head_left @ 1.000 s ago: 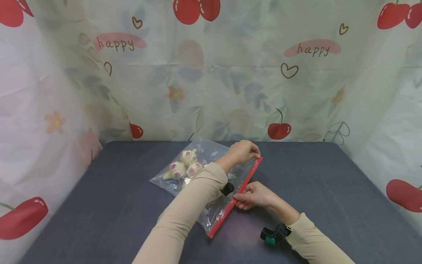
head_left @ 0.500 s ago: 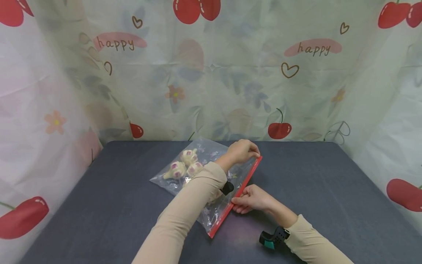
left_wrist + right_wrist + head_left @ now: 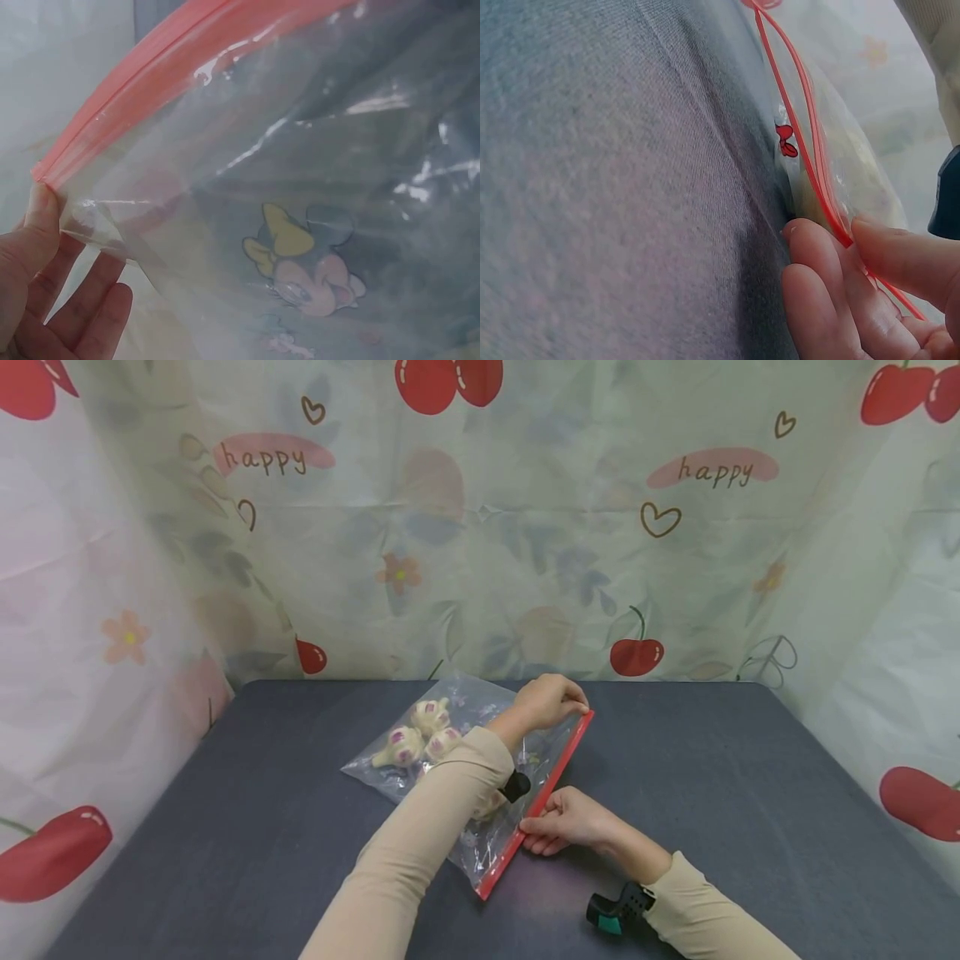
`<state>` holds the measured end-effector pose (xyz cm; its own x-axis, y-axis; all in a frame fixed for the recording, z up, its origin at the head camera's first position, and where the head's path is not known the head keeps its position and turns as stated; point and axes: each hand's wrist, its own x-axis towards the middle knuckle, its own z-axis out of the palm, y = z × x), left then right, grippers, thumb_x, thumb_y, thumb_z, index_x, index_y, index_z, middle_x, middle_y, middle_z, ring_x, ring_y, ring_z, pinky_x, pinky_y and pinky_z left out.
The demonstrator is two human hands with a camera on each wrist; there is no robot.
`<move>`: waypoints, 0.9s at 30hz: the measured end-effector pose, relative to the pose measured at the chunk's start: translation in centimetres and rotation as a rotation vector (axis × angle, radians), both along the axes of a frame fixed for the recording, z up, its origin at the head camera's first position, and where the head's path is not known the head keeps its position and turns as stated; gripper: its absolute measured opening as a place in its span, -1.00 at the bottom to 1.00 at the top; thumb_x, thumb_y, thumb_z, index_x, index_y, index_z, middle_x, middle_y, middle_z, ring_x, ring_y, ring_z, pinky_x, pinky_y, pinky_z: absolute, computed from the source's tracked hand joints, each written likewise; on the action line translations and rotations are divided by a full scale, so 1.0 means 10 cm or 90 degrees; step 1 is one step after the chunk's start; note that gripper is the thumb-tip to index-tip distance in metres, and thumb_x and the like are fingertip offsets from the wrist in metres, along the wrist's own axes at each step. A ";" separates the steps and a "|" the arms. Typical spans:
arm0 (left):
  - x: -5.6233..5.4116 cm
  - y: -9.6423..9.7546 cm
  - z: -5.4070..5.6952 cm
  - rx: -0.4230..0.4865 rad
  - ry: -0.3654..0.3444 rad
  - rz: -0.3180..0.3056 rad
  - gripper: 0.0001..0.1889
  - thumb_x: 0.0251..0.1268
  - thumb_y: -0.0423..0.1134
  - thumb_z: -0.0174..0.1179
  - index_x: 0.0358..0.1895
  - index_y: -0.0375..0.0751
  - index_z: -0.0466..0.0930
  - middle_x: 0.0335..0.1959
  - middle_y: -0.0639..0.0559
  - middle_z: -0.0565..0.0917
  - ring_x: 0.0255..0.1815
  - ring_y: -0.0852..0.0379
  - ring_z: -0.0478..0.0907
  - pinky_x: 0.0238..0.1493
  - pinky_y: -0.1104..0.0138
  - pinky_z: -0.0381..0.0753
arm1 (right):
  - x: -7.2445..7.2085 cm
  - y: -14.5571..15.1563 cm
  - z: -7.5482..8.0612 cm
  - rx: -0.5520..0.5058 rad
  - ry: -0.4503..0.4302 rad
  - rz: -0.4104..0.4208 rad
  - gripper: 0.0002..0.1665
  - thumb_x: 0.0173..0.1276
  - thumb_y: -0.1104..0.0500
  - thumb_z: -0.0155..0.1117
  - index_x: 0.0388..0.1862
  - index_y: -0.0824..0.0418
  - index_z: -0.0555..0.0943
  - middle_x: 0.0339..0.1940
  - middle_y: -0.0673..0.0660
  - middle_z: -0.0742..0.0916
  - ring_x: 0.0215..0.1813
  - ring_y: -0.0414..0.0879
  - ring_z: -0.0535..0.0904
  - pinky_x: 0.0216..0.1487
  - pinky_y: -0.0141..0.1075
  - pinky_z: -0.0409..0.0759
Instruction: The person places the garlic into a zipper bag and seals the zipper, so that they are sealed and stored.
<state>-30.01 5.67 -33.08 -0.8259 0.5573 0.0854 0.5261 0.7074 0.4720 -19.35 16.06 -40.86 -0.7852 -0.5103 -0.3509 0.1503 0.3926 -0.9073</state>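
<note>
A clear zip bag (image 3: 472,693) with a red zip strip (image 3: 564,756) lies aslant on the dark table. Several garlic bulbs (image 3: 431,717) are inside it, some hidden under the left forearm. My left hand (image 3: 549,700) pinches the far end of the strip, and the left wrist view shows its thumb and fingers (image 3: 97,315) at that corner. Closer to me, my right hand (image 3: 572,822) pinches the strip between thumb and fingers, below its middle. In the right wrist view, the two red edges (image 3: 810,112) stand apart between the hands and meet at my right fingertips.
The dark grey table (image 3: 247,827) extends to both sides of the bag. A patterned curtain (image 3: 480,568) hangs behind it and at the sides. A black wrist device (image 3: 621,906) sits on my right wrist, just over the table.
My right hand has slid along the red strip toward its near end. My left hand keeps its grip on the far corner, shifting only slightly back and left.
</note>
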 end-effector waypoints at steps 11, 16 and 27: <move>-0.02 -0.01 -0.01 0.022 -0.001 0.018 -0.80 0.31 -0.04 0.11 -0.17 0.09 0.70 -0.17 0.19 0.71 -0.33 0.25 0.57 -0.40 0.44 0.43 | 0.06 -0.03 0.01 -0.004 0.003 -0.005 -0.62 0.29 0.10 0.25 -0.29 0.47 0.67 -0.57 0.02 0.76 -0.52 -0.30 0.66 -0.40 -0.36 0.65; -0.04 -0.02 -0.03 0.046 -0.010 0.026 -0.80 0.30 -0.04 0.12 -0.16 0.07 0.71 -0.17 0.17 0.72 -0.34 0.25 0.58 -0.42 0.46 0.43 | 0.09 -0.06 -0.01 -0.002 0.008 -0.007 -0.63 0.28 0.11 0.26 -0.33 0.47 0.68 -0.61 -0.01 0.74 -0.54 -0.30 0.65 -0.42 -0.36 0.65; -0.06 -0.05 -0.03 0.113 -0.043 0.037 -0.81 0.27 -0.13 0.19 -0.16 -0.05 0.73 -0.20 0.08 0.74 -0.27 0.20 0.62 -0.40 0.49 0.43 | 0.15 -0.10 -0.01 0.001 0.010 -0.008 -0.66 0.27 0.13 0.27 -0.33 0.47 0.68 -0.62 0.01 0.75 -0.55 -0.32 0.64 -0.44 -0.39 0.64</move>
<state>-30.65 5.13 -33.43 -0.8631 0.4902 0.1218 0.4505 0.6381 0.6244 -17.86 15.01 -40.93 -0.7973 -0.4990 -0.3395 0.1413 0.3927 -0.9088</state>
